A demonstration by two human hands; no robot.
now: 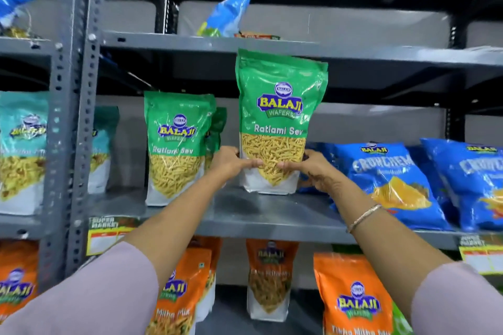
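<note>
I read this as the placing step. Both hands have the green pouch (280, 106) by its lower corners: the left hand (234, 162) curls fingers and thumb round the left edge, and the right hand (307, 168) clasps the right edge the same way, so it is a firm two-sided hold with nothing let go. The pouch stands upright on the middle shelf (266, 215), set back from the front lip, its base seemingly touching the deck (I cannot tell whether its weight rests there yet). My judgement is that the next move calls for squaring it so the label faces out, then easing both hands off sideways. It is tall and soft, so a hurried release could tip it forward. Left of the pouch, a little apart, stands a second green pouch (175, 149) with more behind it. Further left, past the grey perforated post (73, 117), are teal pouches (21, 149). Just right of the pouch, near the right hand, blue bags (386, 179) lean back. Below it runs a row of orange pouches (351, 299), and above it, on the top shelf, sits one light blue bag (231, 12). The shelving is grey metal against a pale wall, with a yellow price label (109, 234) on the front edge, below and left of the pouch.
</note>
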